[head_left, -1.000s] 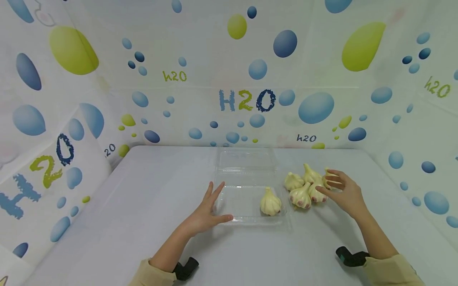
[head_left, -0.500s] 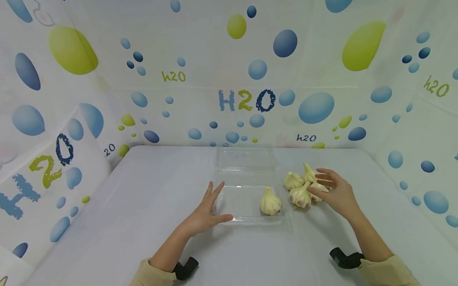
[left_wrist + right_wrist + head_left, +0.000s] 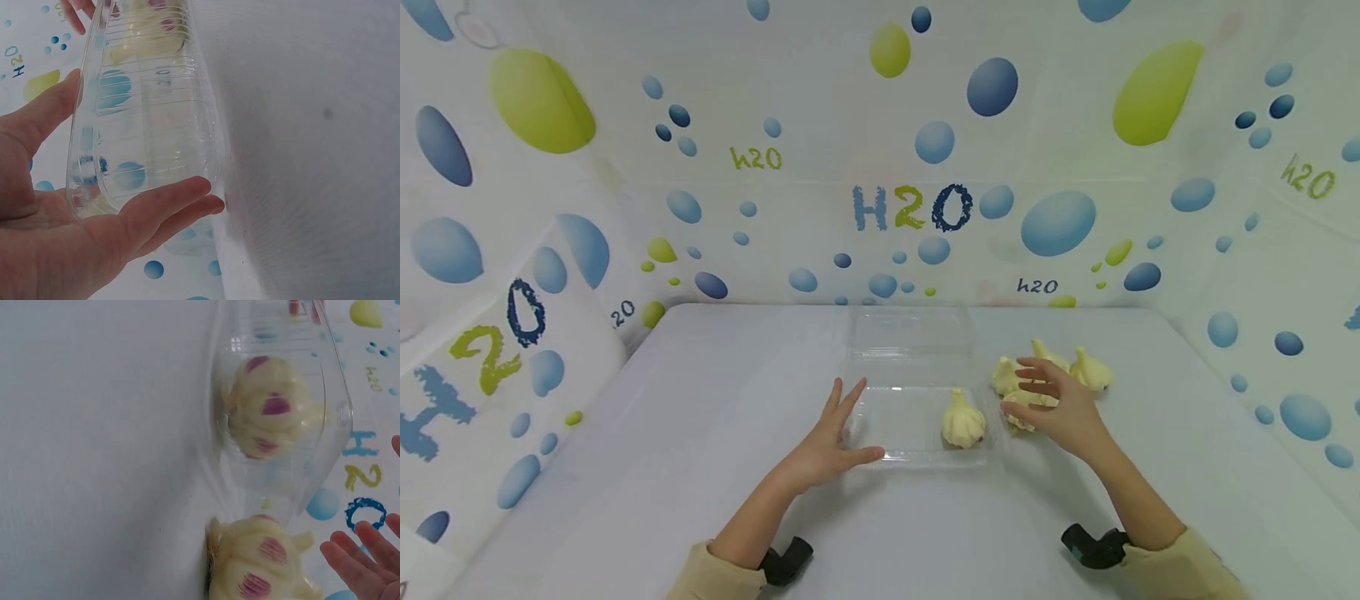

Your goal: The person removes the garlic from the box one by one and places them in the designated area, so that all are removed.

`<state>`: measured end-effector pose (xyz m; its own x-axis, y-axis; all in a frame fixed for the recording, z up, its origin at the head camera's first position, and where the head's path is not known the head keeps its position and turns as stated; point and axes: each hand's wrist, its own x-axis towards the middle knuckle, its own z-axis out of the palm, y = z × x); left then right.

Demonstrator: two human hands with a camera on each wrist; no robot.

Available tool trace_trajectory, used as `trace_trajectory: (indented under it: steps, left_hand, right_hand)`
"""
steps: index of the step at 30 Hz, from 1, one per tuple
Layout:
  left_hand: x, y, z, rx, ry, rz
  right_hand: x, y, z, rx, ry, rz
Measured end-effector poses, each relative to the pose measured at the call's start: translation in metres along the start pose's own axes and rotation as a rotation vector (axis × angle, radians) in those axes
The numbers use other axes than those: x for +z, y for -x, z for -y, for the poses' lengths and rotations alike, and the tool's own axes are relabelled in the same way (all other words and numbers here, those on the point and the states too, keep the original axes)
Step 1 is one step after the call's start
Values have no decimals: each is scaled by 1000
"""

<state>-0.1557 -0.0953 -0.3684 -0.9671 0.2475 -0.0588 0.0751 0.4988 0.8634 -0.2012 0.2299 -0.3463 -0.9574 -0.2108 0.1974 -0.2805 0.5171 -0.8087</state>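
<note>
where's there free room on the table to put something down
Bare table lies left of the left hand and along the near edge between both arms. The clear tray is free left of its garlic bulb. It is crowded at the garlic pile under the right hand.

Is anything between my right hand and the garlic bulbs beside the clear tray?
Nothing visible. The right hand hovers open right over the loose garlic bulbs, just right of the clear plastic tray, with no other object between them.

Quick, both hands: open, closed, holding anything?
Left hand: open, fingers against the clear tray.
Right hand: open over the garlic bulbs, gripping nothing.
</note>
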Motion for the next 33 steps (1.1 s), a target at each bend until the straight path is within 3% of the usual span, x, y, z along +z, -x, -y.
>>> trace_trajectory:
  steps: [6,10,18,23,33]
  left_hand:
    - [0,0,1,-3,4,6]
    - [0,0,2,-3,7,4]
    - [1,-2,3,-12,8,3]
    - [1,-3,3,-12,-2,-3]
    - [1,-3,5,-14,15,4]
  right_hand:
    - [16,-1,7,-27,-99,49]
    - [25,-4,11,-35,-105,68]
    - [40,-9,23,3,-55,140]
    - [50,-12,29,-22,10,194]
    - [66,-16,34,-62,68,173]
